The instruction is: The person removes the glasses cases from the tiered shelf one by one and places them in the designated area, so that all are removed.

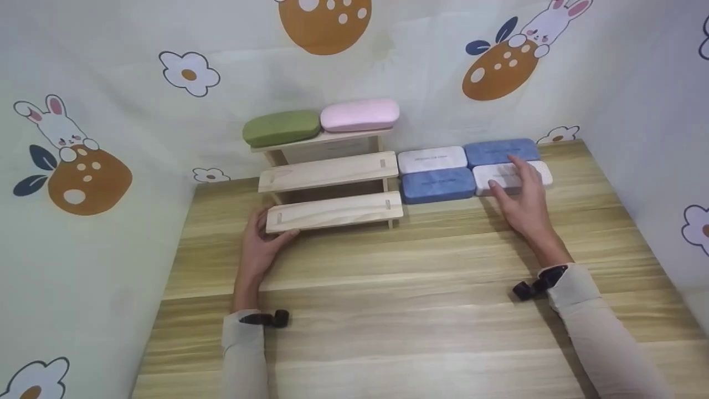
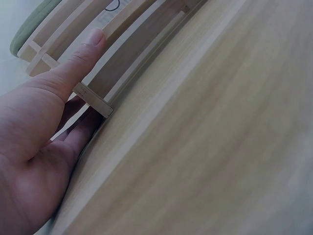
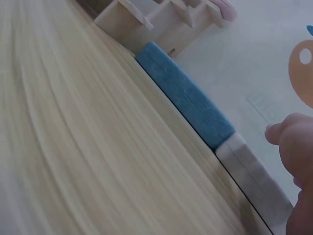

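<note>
Right of centre, the front white case (image 1: 498, 173) lies lengthwise left-to-right under the right hand (image 1: 523, 205), whose grip is wide; the left hand (image 1: 257, 244) holds the wooden rack (image 1: 332, 213)

Pale walls (image 1: 421, 75) with printed rabbits (image 1: 58, 127) and flowers (image 1: 188, 75) are lining the top and sides; a wood-grained tabletop (image 1: 399, 310) is filling the lower centre.

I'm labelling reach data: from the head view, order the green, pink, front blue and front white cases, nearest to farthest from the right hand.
1. Front white case: at the right hand.
2. Front blue case: just left of that.
3. Pink case: top shelf, right end.
4. Green case: top shelf, left end.
</note>
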Demonstrator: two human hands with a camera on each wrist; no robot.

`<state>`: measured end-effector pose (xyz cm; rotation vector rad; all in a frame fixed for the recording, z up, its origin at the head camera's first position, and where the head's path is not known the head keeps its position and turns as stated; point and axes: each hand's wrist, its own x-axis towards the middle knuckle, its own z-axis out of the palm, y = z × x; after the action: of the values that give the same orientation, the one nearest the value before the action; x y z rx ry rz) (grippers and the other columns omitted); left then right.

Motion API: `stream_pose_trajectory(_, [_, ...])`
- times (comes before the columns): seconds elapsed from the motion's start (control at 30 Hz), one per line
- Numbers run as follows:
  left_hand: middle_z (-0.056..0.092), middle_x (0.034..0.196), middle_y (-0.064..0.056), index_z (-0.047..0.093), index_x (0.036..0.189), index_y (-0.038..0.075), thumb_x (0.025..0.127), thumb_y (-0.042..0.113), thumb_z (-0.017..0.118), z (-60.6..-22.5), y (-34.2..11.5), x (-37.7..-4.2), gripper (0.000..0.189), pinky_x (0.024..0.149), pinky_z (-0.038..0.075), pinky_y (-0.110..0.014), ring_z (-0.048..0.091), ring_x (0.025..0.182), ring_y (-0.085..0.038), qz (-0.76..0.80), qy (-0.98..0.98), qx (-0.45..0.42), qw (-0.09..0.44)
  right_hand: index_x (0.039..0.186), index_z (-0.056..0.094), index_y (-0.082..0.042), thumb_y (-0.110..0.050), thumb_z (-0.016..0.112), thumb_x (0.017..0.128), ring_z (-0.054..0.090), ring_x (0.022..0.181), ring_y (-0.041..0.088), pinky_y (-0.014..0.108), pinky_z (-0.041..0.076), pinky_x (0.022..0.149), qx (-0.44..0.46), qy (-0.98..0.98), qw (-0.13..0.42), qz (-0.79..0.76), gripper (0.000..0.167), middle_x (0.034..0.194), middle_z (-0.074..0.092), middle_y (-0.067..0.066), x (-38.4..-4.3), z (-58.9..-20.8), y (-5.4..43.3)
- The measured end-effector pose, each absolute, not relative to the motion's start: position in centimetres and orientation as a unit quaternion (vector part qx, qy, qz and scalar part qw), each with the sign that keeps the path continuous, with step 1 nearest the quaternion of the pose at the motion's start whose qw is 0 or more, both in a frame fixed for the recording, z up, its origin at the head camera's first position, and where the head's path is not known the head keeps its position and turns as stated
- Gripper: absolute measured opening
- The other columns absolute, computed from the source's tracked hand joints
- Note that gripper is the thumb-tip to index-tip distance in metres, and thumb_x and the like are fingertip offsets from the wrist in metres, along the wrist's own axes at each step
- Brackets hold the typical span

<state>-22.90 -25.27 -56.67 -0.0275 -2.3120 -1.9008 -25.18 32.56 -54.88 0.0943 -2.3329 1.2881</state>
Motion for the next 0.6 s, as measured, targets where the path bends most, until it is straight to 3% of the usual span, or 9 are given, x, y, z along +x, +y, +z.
stream_pose_trajectory(0.13, [0.061,0.156,-0.012,0.043,0.158,0.001,0.085,0.010,0.094,-56.0,-25.1,-22.6,0.090,0.103,0.053,-0.018,0.062,0.134,-0.015,-0.632,-0.772,-0.001,0.064,0.157,0.051,-0.003,-0.015,0.079,0.100,0.043,0.152,0.043,0.062,0.031,0.129,0.049,-0.847,0.219,0.482,0.065,0.160,0.051,0.024,-25.4,-54.7,31.1])
stream_pose_trajectory(0.37, [0.062,0.155,-0.009,0.045,0.157,0.004,0.084,0.010,0.095,-56.9,-25.5,-23.0,0.089,0.104,0.054,-0.019,0.063,0.135,-0.018,-0.637,-0.767,-0.008,0.071,0.156,0.052,-0.002,-0.012,0.080,0.099,0.047,0.152,0.033,0.051,0.037,0.130,0.083,-0.826,0.215,0.514,0.065,0.160,0.054,0.019,-26.0,-53.9,28.4])
stream_pose_trajectory(0.6, [0.063,0.154,-0.006,0.046,0.157,0.005,0.084,0.016,0.096,-56.9,-25.4,-23.0,0.089,0.105,0.055,-0.021,0.063,0.135,-0.019,-0.635,-0.769,-0.010,0.069,0.156,0.048,0.005,-0.004,0.075,0.101,0.044,0.153,0.038,0.056,0.036,0.130,0.096,-0.802,0.202,0.554,0.062,0.159,0.050,0.028,-26.4,-52.5,25.4])
